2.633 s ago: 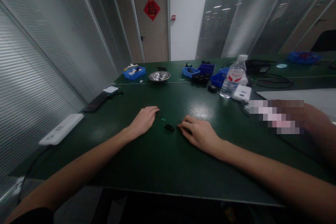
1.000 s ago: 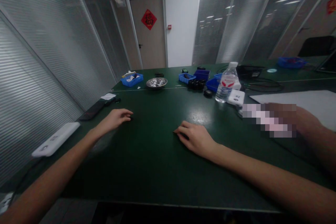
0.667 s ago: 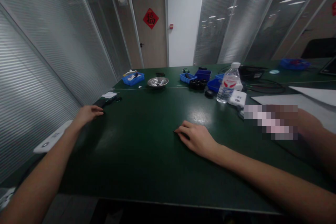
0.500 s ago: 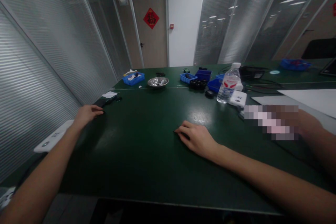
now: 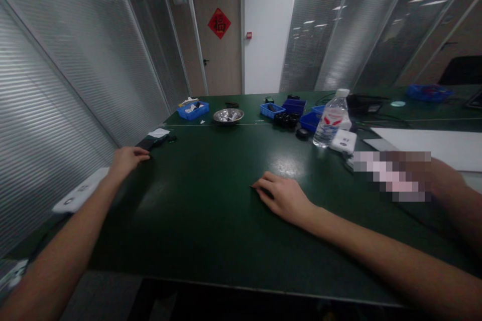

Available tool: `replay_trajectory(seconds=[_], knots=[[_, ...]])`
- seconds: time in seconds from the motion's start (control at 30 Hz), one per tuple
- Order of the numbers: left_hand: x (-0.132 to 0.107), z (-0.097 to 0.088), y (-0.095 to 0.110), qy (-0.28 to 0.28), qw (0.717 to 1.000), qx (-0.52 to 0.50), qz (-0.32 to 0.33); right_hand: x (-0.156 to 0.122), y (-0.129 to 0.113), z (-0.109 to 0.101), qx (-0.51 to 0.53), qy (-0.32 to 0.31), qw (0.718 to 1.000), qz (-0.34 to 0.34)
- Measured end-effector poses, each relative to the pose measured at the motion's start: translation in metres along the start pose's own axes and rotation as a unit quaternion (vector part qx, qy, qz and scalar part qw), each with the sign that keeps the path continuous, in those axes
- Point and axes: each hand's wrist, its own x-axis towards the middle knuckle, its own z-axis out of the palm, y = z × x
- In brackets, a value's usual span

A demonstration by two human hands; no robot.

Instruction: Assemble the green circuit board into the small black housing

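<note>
Step in hand, as I judged it: placement of a small dark part (image 5: pixel 149 157); the left hand (image 5: pixel 128 161) was at it, on the near left side of the steel bowl (image 5: pixel 222 122) on the worktop (image 5: pixel 203 220); whether its grip was clamped on the part, I could not tell; the right hand (image 5: pixel 283 194), near right of the bowl, was pinched, apparently on a slim pointed item (image 5: pixel 251 186); the next move seemed to call for a clean left release; since moments earlier, the left hand had shifted farther left of the bowl.
</note>
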Motion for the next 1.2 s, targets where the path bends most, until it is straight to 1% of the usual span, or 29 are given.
replay_trajectory(seconds=[0.13, 0.3, 0.5, 0.67, 0.87, 1.07, 1.2], knots=[[0.000, 0.000, -0.001, 0.002, 1.000, 0.020, 0.019, 0.000, 0.002, 0.004, -0.003, 0.005, 1.000, -0.002], [-0.004, -0.001, 0.005, 0.023, 0.997, 0.062, 0.041, 0.000, 0.004, 0.007, 0.000, 0.009, 1.000, -0.005], [-0.009, -0.002, 0.012, 0.011, 0.993, 0.089, 0.079, 0.000, 0.003, 0.005, 0.003, 0.011, 1.000, -0.009], [-0.009, -0.003, 0.013, 0.016, 0.992, 0.104, 0.069, 0.000, 0.004, 0.006, 0.008, 0.012, 1.000, -0.010], [-0.009, 0.000, 0.014, 0.029, 0.992, 0.117, 0.035, 0.000, 0.004, 0.006, 0.007, 0.009, 1.000, -0.010], [-0.013, 0.001, 0.015, 0.049, 0.991, 0.121, 0.038, 0.000, 0.005, 0.008, -0.004, 0.014, 1.000, -0.008], [-0.013, 0.000, 0.015, 0.052, 0.990, 0.125, 0.042, 0.000, 0.005, 0.009, -0.008, 0.011, 1.000, -0.005]])
